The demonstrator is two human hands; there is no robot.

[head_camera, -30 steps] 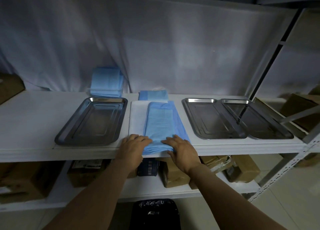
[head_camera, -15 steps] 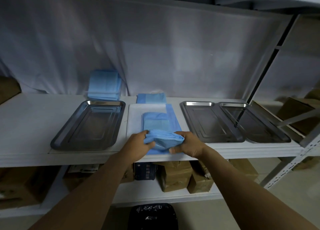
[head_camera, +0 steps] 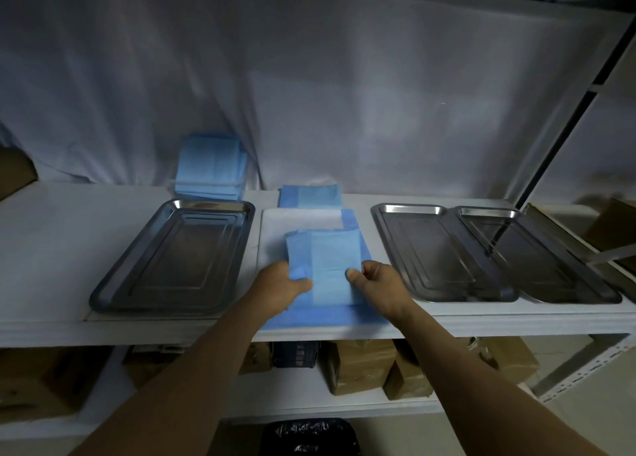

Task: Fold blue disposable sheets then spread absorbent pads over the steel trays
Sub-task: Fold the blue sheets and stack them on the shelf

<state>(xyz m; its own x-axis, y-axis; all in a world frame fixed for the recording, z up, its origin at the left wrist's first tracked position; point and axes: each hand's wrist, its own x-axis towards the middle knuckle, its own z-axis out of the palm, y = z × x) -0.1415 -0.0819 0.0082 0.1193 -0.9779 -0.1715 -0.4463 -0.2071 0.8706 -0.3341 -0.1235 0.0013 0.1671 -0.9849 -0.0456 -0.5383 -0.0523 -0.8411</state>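
Since half a second ago, both hands have carried the near end of the blue sheet (head_camera: pixel 323 266) away from the person and laid it flat, so the bundle that was raised off the shelf (head_camera: pixel 51 235) now lies as a shorter, doubled rectangle. It rests on a white pad (head_camera: pixel 303 219) between the left steel tray (head_camera: pixel 172 259) and the two right trays (head_camera: pixel 444 252). The left hand (head_camera: pixel 280 288) pinches the sheet's near-left edge, the right hand (head_camera: pixel 377 283) pinches its near-right edge, thumbs on top. Its long axis runs near to far, straight ahead of both hands, neither clearly nearer, so any further fold probably goes across it. A stack of folded sheets (head_camera: pixel 210 166) waits far left.
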